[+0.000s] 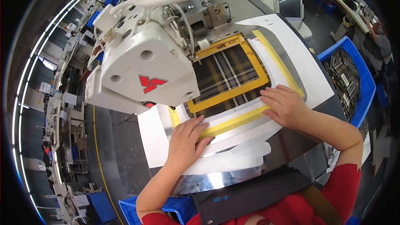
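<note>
A piece of dark plaid fabric [221,73] lies under a yellow frame [228,95] beside the head of a white industrial sewing machine [141,64]. My left hand [187,138] rests at the fabric's near left corner, fingers stretched forward and thumb apart over a yellow tape strip [233,122]. At the near right corner, my right hand [284,106] lies with its fingers extended onto the fabric's edge, close to the frame. Neither hand grips anything that I can see. White sheeting [157,135] spreads beneath the fabric and tape. The machine head hides the frame's left side.
A blue bin [366,84] full of folded plaid pieces stands at the right. Another blue bin [183,209] is near my left elbow. Crumpled white material [233,158] lies at the table's near edge. A monitor [289,0] stands at the back; a person's arm [373,29] shows far right.
</note>
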Motion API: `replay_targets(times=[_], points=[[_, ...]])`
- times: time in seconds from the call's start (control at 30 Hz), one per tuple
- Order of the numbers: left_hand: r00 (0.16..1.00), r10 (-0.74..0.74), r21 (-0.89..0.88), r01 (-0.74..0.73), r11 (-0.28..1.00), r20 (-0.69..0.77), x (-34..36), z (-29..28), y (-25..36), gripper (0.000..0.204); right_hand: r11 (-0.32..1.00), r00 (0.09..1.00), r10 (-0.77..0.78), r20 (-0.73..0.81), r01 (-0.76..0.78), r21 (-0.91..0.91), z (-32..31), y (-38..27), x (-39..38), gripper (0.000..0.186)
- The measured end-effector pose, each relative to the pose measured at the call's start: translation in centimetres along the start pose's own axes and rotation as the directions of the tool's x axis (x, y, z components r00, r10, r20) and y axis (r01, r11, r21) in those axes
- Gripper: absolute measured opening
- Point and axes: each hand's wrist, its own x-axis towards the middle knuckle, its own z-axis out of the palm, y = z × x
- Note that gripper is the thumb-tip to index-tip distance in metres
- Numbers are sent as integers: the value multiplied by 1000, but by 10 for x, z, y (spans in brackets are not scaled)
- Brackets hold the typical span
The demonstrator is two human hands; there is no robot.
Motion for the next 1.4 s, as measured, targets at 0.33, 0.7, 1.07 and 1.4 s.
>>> replay_targets(times=[0.33,0.7,1.07,1.4], points=[[998,-67,0,67,998,17,-3,-2,-2,32,991,999,-44,-13,45,129,-3,11,0,38],[996,-94,-24,93,995,-6,4,3,2,26,293,313,941,-131,-945,-147,-23,259,-250,28],[938,-4,-847,314,429,346,41,-18,48,44,873,703,356,-615,-486,-50,-92,94,-74,18],[926,-117,-868,377,324,358,50,12,60,34,862,986,161,-55,-113,495,-43,-9,43,51]])
